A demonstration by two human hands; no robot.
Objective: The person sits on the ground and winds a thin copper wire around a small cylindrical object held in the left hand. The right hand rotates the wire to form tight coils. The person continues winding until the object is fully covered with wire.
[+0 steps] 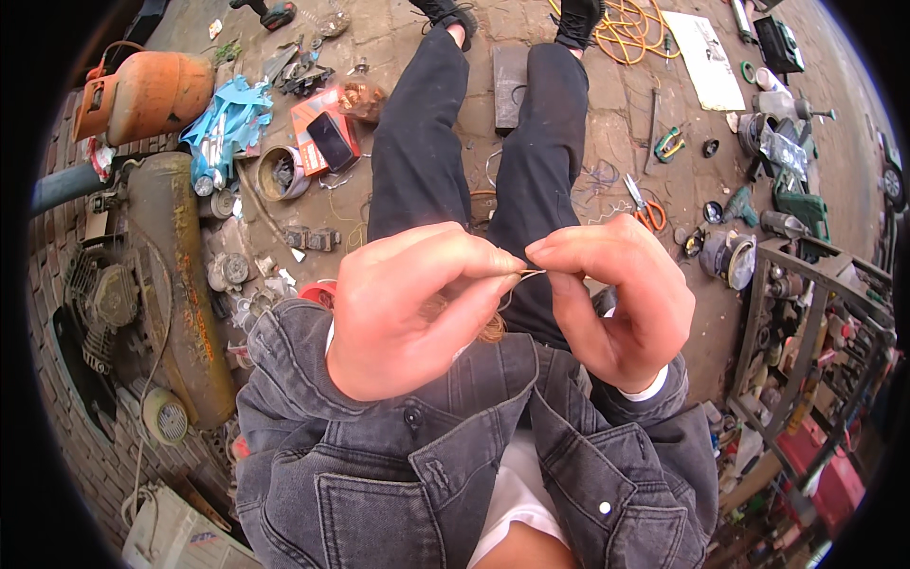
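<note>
Close in front of my chest, my left hand [403, 303] and my right hand [626, 299] almost meet at the fingertips. A thin, pale copper-coloured wire [534, 273] spans the small gap between them. Thumb and forefinger of each hand are pinched on it. A loop of the wire hangs down from the left fingertips. Some reddish-brown strands [494, 328] show below the hands, and the left hand partly hides them, so I cannot tell what they belong to. Behind my left wrist a red rounded thing [320, 292] peeks out.
Orange-handled scissors [648, 205] and pliers [669, 145] lie right of my legs. On the left are a phone [332, 142] on a red box, a blue plastic bag [227, 121] and an orange gas cylinder [159, 100]. A metal rack [817, 275] stands at the right.
</note>
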